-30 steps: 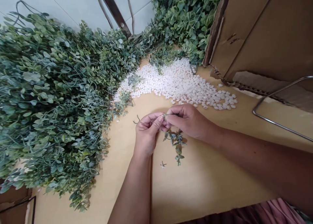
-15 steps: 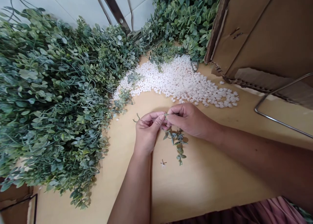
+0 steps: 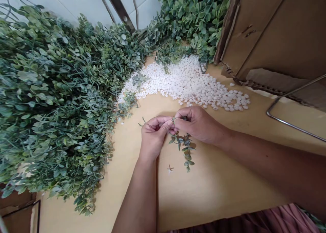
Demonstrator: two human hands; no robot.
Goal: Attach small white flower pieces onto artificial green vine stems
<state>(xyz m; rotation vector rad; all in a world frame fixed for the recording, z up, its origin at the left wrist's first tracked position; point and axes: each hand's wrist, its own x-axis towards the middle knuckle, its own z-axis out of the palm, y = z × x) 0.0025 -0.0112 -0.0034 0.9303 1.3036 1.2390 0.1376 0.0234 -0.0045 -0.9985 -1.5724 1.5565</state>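
Observation:
Near the middle of the tan table (image 3: 203, 192), my left hand (image 3: 156, 133) pinches a green sprig (image 3: 187, 153) at its stem. My right hand (image 3: 200, 124) pinches the same sprig from the other side, fingertips almost touching those of the left. Its leafy end hangs below my hands, and a thin stem end sticks out left of my left hand. What exactly lies between the fingertips is too small to make out. A heap of small white pieces (image 3: 183, 80) is spread just beyond my hands. One small star-shaped bit (image 3: 170, 168) lies nearer to me.
A large pile of leafy greenery (image 3: 63, 100) fills the left side. More greenery (image 3: 193, 19) stands at the back. At the right are a cardboard box (image 3: 275, 36) and a bent metal rod (image 3: 292, 123). A metal bar (image 3: 119, 9) leans at the tiled wall.
Both hands keep nearly the same place and grip. The fingertips and the sprig have shifted very slightly.

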